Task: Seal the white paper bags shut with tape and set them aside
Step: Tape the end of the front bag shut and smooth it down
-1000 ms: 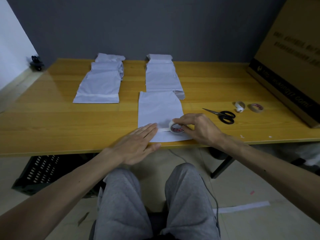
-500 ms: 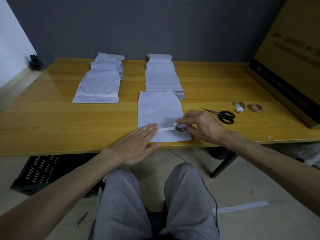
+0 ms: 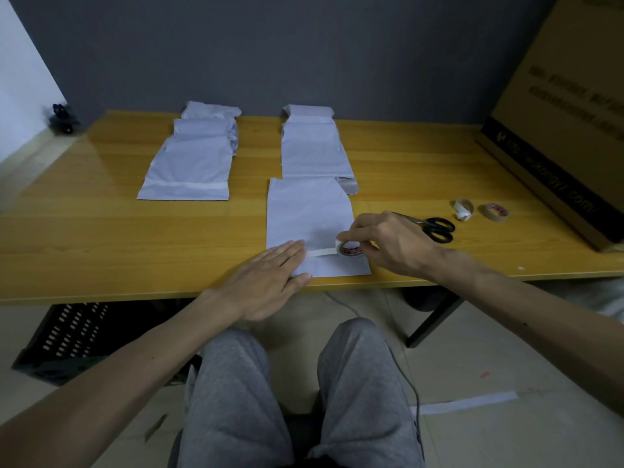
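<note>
Taping 1 white paper bag [image 3: 308, 214] shut at the near edge of the counter [image 3: 135, 238].
Presses the left hand [image 3: 266, 282] flat, fingers straight and together, on the bag and the start of the tape strip [image 3: 321, 253]; pinches the tape roll [image 3: 351, 248] in the right hand [image 3: 395, 244] near the bag's right edge. Best drawn taut and low, then smoothed before cutting.

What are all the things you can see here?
table: one, yellow, centre.
front bag: one, white, near edge.
bag piles: two, white, far side.
tape roll: one, white, at front bag's right edge.
scissors: one, black, right of bag.
spare rolls: two, whitish and tan, by scissors.
box: one, brown, right end.
crate: one, black, under table.
left grip: one, flat on front bag.
right grip: one, pinching tape roll.
</note>
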